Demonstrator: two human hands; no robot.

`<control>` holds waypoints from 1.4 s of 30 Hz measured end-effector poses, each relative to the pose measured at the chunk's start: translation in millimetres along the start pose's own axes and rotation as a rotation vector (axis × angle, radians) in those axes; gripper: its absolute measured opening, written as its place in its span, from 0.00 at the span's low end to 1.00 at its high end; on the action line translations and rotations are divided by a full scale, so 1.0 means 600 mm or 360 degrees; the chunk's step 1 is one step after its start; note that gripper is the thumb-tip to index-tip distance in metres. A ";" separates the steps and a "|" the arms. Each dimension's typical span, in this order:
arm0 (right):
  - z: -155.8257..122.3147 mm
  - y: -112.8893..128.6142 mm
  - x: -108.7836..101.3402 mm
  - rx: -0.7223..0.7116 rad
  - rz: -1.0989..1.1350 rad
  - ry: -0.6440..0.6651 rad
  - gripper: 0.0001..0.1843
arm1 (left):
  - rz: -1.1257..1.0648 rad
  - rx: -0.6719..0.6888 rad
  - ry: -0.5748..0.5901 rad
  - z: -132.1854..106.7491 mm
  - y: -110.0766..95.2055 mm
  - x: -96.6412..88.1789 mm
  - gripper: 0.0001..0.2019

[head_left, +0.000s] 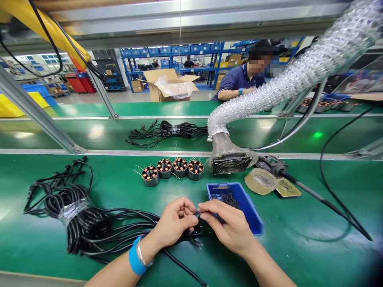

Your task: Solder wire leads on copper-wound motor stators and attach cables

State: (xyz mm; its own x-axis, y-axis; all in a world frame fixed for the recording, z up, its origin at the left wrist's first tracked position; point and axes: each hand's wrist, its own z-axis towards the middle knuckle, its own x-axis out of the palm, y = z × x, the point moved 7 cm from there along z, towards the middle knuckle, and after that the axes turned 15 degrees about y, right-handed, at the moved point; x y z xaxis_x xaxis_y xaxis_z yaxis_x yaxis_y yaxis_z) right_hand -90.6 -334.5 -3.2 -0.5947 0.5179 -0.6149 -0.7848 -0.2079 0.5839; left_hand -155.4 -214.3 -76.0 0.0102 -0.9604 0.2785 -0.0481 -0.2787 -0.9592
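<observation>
My left hand [176, 220] is closed in a pinch on the end of a black cable. Fingertip to fingertip with it, my right hand [227, 224] pinches a small dark piece at that cable end, too small to make out. Beneath and left of my hands runs a bundle of black cables [131, 227], its coil [86, 227] bound with clear wrap and its stripped ends lying under my left hand. Just behind my right hand, a blue bin [254, 217] holds many thin black tube-like pieces [229, 199].
Several copper-wound motor stators [179, 167] stand in a row behind my hands. A fume fan [233, 163] hangs from a silver duct [269, 85]. Right of the bin lie a tape roll [260, 181] and a soldering iron [317, 195]. Another cable bundle [172, 129] lies farther back; a person [236, 81] works opposite.
</observation>
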 end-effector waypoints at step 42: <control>-0.110 -0.079 -0.139 0.0906 -0.1096 -0.0242 0.16 | 0.2523 -0.0633 0.0263 -0.128 -0.056 -0.024 0.28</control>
State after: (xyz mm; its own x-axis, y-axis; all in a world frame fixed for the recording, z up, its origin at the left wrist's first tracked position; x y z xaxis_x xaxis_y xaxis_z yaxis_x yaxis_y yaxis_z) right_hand -15.0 -422.5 -14.5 0.0355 0.4880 -0.8721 -0.7292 0.6094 0.3114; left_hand -230.5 -190.8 -43.7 -0.3956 -0.2511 -0.8834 -0.1445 0.9669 -0.2101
